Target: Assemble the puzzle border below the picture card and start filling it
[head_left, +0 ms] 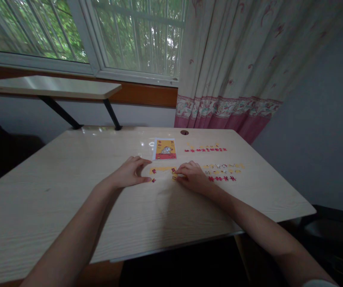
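Puzzle pcs (162, 169) on lt wood-grain desk (54, 207) nr window (141, 36), floral curtain (234, 59).

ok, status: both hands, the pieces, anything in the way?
Left hand open at left end of the yellow row of pieces. Right hand at its right end, grip unclear. Picture card just beyond, not blocking; more pieces to the right.

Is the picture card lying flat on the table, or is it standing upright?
Flat: the picture card lies face up on the table, its yellow and red print showing.
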A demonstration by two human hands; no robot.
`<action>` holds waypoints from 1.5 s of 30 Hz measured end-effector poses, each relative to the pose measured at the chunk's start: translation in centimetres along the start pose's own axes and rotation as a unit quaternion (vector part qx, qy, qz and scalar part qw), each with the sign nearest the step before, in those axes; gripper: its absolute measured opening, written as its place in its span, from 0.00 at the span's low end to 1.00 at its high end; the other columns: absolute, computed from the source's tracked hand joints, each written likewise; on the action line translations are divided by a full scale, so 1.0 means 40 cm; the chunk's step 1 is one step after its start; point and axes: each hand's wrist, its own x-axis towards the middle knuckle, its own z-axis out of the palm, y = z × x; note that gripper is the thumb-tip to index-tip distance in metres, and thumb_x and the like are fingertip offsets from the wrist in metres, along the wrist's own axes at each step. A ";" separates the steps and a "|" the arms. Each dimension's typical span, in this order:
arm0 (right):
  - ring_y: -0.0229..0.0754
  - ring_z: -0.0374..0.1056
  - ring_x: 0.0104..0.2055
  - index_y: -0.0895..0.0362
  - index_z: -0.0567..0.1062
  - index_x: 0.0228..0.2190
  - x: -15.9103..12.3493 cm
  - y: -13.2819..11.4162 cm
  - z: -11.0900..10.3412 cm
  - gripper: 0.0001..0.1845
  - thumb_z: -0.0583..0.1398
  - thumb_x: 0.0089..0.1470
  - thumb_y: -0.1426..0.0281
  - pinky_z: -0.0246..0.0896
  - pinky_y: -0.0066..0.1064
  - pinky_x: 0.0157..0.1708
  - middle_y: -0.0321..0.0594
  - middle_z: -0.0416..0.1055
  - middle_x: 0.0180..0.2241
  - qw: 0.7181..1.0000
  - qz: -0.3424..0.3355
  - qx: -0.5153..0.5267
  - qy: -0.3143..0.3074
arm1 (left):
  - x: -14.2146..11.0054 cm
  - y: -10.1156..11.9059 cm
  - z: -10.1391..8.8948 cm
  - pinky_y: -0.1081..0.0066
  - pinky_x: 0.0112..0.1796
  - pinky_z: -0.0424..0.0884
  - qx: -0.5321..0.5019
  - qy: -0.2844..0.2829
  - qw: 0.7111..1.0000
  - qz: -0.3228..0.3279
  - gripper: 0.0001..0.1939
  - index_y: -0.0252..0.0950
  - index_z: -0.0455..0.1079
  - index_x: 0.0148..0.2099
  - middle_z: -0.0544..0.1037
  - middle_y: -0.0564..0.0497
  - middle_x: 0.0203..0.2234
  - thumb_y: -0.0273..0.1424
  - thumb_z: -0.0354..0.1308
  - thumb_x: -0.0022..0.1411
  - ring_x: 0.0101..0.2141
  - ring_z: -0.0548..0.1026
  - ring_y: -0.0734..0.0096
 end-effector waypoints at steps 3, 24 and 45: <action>0.44 0.61 0.42 0.54 0.78 0.39 0.000 0.000 0.000 0.10 0.61 0.55 0.67 0.53 0.37 0.44 0.41 0.74 0.41 1.000 0.000 0.000 0.004 | -0.001 0.007 -0.006 0.58 0.43 0.64 -0.003 0.001 1.000 -0.005 0.36 0.32 0.70 0.53 0.73 0.44 0.36 0.52 0.62 0.48 0.39 0.69 0.57; 0.44 0.62 0.43 0.54 0.77 0.42 -0.002 -0.009 -0.007 0.12 0.61 0.55 0.68 0.54 0.37 0.45 0.41 0.74 0.43 1.000 0.015 -0.001 -0.009 | 0.001 -0.013 0.004 0.59 0.44 0.63 0.010 0.009 0.999 0.049 0.21 0.37 0.73 0.49 0.72 0.46 0.34 0.44 0.55 0.59 0.38 0.68 0.60; 0.53 0.62 0.54 0.49 0.73 0.52 0.027 0.509 -0.232 0.22 0.50 0.59 0.71 0.52 0.47 0.52 0.44 0.71 0.52 0.906 0.326 -0.244 -0.113 | 0.001 -0.031 0.024 0.60 0.43 0.63 0.001 0.031 0.999 0.045 0.17 0.40 0.76 0.47 0.73 0.46 0.35 0.40 0.52 0.61 0.38 0.68 0.62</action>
